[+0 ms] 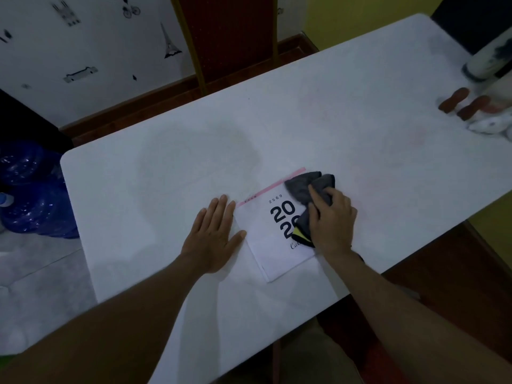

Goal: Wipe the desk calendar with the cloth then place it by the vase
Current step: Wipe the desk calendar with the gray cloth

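At the centre of the frame a white desk calendar point(273, 239) lies flat on a white table point(346, 120), the left hand point(214, 235) spread open and flat at its left edge, the right hand point(333, 220) clutching a dark grey cloth point(306, 187) on its cover, while the vase point(491, 58) stands far off at upper right.

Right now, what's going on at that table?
A person is wiping a desk calendar that lies flat on the white table. The right hand presses a dark grey cloth onto its cover. The left hand rests flat, fingers spread, at the calendar's left edge. The vase stands at the table's far right corner, well apart from the calendar.
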